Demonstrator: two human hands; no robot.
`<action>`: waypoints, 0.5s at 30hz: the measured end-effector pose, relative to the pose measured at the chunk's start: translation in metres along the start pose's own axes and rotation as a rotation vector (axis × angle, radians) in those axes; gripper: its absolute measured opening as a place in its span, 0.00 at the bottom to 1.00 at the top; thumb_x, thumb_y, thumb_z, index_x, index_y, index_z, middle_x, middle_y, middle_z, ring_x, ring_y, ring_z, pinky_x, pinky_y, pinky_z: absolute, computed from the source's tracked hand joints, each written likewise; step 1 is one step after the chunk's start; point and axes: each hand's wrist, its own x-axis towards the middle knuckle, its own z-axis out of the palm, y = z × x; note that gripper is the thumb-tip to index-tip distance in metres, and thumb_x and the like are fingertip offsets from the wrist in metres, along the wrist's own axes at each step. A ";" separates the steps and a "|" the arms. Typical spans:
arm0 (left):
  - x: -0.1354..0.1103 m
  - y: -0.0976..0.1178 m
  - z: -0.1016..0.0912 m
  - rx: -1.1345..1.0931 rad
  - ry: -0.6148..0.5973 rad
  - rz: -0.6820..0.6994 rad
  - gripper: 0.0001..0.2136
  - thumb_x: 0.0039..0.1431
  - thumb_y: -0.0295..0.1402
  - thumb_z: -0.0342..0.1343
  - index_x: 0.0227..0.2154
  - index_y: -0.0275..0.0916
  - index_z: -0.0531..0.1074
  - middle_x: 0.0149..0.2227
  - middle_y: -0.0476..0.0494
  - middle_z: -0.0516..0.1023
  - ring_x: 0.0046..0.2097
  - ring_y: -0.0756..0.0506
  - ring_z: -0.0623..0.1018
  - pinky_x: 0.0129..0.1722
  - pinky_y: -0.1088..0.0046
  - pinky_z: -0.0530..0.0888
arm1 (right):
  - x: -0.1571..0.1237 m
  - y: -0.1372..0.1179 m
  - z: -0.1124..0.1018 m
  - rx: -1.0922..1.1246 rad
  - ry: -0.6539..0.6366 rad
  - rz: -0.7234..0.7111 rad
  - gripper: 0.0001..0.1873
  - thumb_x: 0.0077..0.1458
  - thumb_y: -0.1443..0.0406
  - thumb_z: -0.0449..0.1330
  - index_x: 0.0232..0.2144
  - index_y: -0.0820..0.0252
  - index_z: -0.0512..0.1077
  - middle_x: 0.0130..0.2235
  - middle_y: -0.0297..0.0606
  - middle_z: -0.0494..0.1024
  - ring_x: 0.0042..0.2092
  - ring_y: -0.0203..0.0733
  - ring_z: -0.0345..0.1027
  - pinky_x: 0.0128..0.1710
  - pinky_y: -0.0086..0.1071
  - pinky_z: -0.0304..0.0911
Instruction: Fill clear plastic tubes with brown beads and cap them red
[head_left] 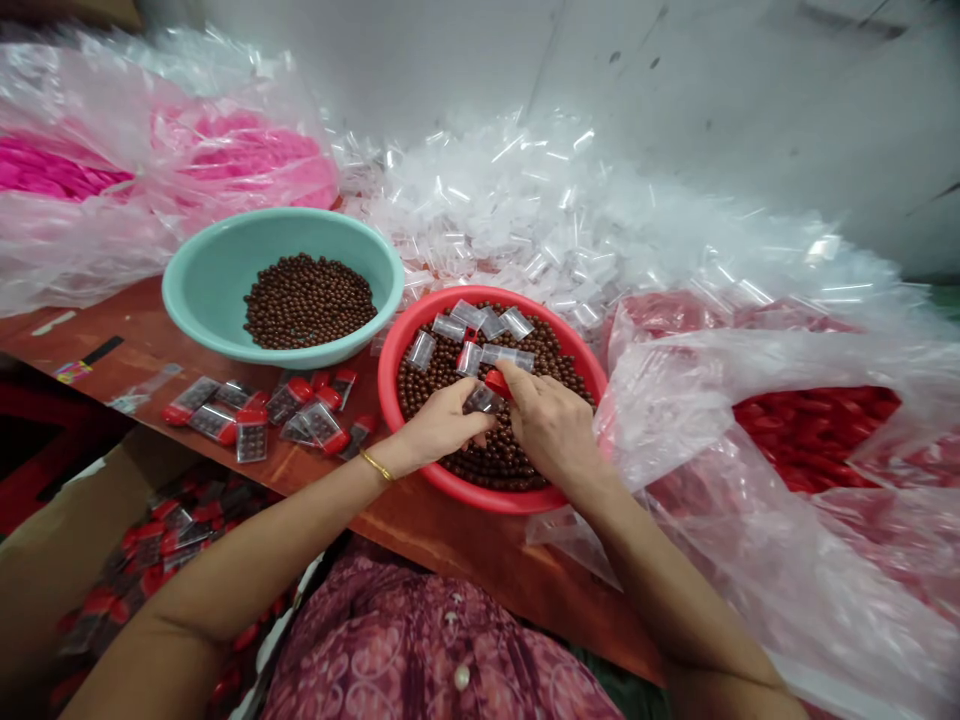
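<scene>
A red bowl [397,395] full of small brown beads sits at the table's near edge, with several clear little boxes lying on the beads at its far side. Over the bowl both hands pinch one clear small box [481,400] with a red cap. My left hand [442,425], a gold bangle on its wrist, grips the box body from the left. Fingers closed, my right hand [551,430] holds the red-capped end from the right.
A teal bowl [217,280] holds more brown beads at the left. Filled red-capped boxes [255,410] lie on the wooden table in front of it. A heap of clear boxes [570,220] rises behind. Plastic bags of pink items [225,160] and red caps [810,430] flank both sides.
</scene>
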 end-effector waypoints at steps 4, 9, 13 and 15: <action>-0.001 0.002 0.000 -0.052 -0.021 0.001 0.07 0.48 0.29 0.54 0.29 0.37 0.62 0.19 0.56 0.66 0.20 0.56 0.65 0.20 0.81 0.61 | -0.003 -0.003 0.005 0.014 -0.016 0.050 0.21 0.57 0.72 0.46 0.50 0.64 0.69 0.34 0.45 0.79 0.33 0.43 0.70 0.32 0.33 0.63; -0.001 0.004 0.000 -0.142 -0.025 -0.006 0.06 0.47 0.30 0.53 0.27 0.37 0.61 0.19 0.57 0.66 0.19 0.57 0.65 0.19 0.81 0.61 | -0.010 -0.006 0.013 0.105 0.022 -0.026 0.25 0.57 0.73 0.44 0.57 0.69 0.60 0.44 0.51 0.77 0.40 0.44 0.70 0.40 0.35 0.67; 0.000 0.004 0.000 -0.063 -0.009 -0.010 0.06 0.46 0.30 0.54 0.27 0.36 0.62 0.18 0.57 0.65 0.18 0.57 0.64 0.18 0.81 0.59 | -0.015 -0.001 0.012 0.190 -0.014 -0.090 0.30 0.57 0.73 0.43 0.62 0.62 0.52 0.50 0.48 0.73 0.46 0.44 0.69 0.45 0.37 0.67; 0.001 0.003 0.001 -0.017 0.000 0.008 0.07 0.45 0.29 0.56 0.26 0.36 0.62 0.17 0.57 0.65 0.19 0.57 0.63 0.18 0.81 0.59 | -0.018 0.001 0.012 0.198 -0.030 -0.093 0.30 0.57 0.73 0.43 0.63 0.63 0.51 0.48 0.48 0.75 0.43 0.43 0.70 0.43 0.37 0.68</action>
